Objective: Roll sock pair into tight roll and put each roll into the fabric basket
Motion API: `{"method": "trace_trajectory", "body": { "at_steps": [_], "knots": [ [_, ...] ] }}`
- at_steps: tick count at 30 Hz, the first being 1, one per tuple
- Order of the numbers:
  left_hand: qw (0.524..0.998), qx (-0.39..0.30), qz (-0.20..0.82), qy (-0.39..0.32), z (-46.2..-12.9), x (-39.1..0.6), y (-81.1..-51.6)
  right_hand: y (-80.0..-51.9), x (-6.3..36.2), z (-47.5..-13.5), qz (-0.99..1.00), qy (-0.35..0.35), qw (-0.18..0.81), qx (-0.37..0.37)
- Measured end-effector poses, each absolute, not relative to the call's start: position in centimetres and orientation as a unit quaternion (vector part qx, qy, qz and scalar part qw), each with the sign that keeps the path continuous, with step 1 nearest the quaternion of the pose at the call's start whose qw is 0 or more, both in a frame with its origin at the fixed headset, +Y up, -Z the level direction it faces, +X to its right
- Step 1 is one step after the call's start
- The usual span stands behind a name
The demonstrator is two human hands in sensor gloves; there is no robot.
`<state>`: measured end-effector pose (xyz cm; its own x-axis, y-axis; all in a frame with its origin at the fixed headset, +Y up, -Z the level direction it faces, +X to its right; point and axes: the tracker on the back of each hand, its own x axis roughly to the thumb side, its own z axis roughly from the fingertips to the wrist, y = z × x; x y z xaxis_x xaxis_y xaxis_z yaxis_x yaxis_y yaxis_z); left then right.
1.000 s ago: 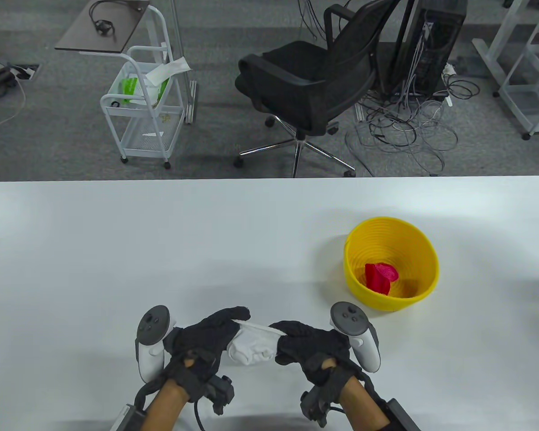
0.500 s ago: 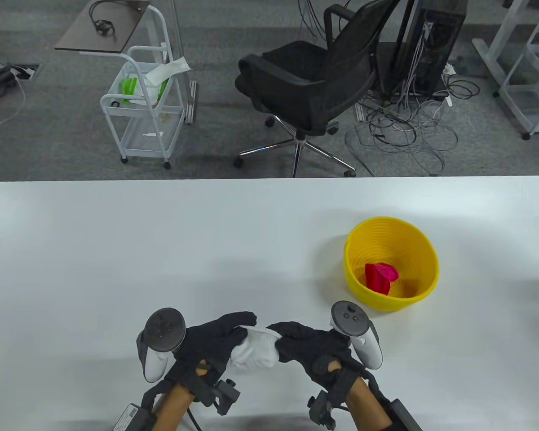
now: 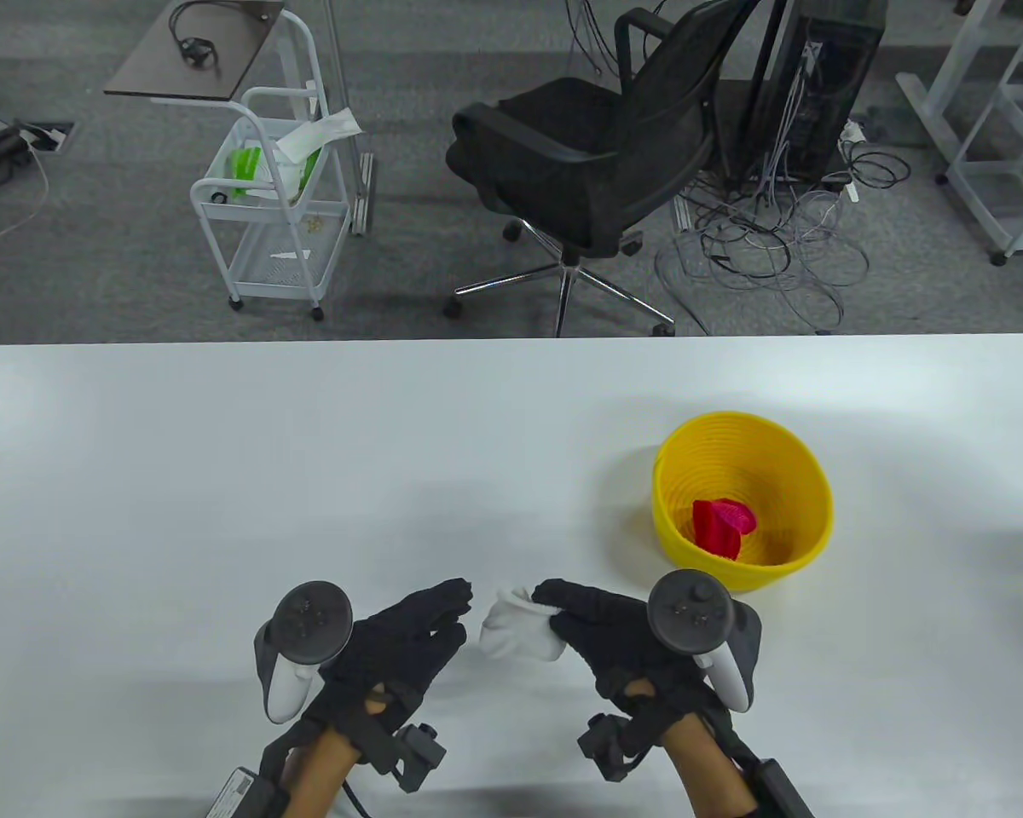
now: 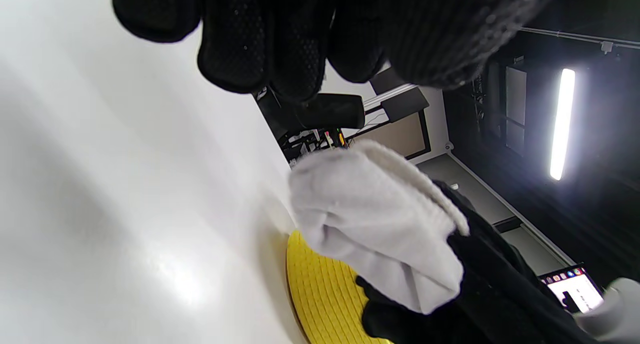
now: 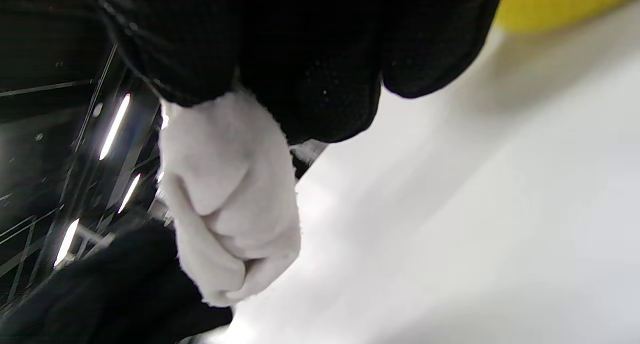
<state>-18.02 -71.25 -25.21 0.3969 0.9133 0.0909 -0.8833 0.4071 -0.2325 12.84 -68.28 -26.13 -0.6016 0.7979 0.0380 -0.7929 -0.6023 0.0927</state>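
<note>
Right hand (image 3: 622, 643) grips the white sock roll (image 3: 516, 629) in curled fingers, just above the white counter (image 3: 222, 477) near its front edge. Left hand (image 3: 396, 652) is just beside the roll, apart from it, fingers extended and holding nothing. Yellow fabric basket (image 3: 806, 477) stands near the right hand, further back, with a red sock roll (image 3: 720, 524) inside.

An office or lab: grey carpet, a black swivel chair (image 3: 575, 145), a computer tower (image 3: 818, 77) trailing tangled cables (image 3: 767, 239), and a white wheeled cart (image 3: 268, 213) beyond the desk (image 3: 307, 443).
</note>
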Motion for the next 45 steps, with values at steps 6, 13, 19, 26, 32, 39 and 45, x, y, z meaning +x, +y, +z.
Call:
{"method": "trace_trajectory", "body": {
  "at_steps": [6,13,19,26,32,39,45],
  "knots": [
    [0.845,-0.070,0.523,-0.090,-25.3,-18.5,-70.9,-65.9,16.8,-28.6,0.892,-0.050,0.446,-0.051],
    [0.860,-0.060,0.505,-0.055,-25.3,-19.3,-70.9,-64.4,21.9,-31.7,0.892,-0.088,0.413,-0.162],
    [0.860,-0.060,0.505,-0.035,-25.4,-19.8,-70.9,-64.7,24.1,-33.1,0.902,-0.090,0.360,-0.221],
    [0.862,-0.063,0.501,-0.027,-25.3,-19.9,-70.9,-67.5,24.4,-34.5,0.910,-0.056,0.321,-0.255],
    [0.864,-0.076,0.498,-0.028,-25.4,-19.8,-71.0,-69.3,23.4,-35.3,0.931,0.006,0.274,-0.242],
    [0.865,-0.080,0.494,-0.028,-25.4,-19.9,-70.9,-68.9,23.3,-34.7,0.952,0.004,0.224,-0.210],
    [0.872,-0.083,0.482,-0.027,-25.3,-19.7,-70.9,-66.9,21.2,-33.2,0.926,0.010,0.356,-0.123]
  ]
}}
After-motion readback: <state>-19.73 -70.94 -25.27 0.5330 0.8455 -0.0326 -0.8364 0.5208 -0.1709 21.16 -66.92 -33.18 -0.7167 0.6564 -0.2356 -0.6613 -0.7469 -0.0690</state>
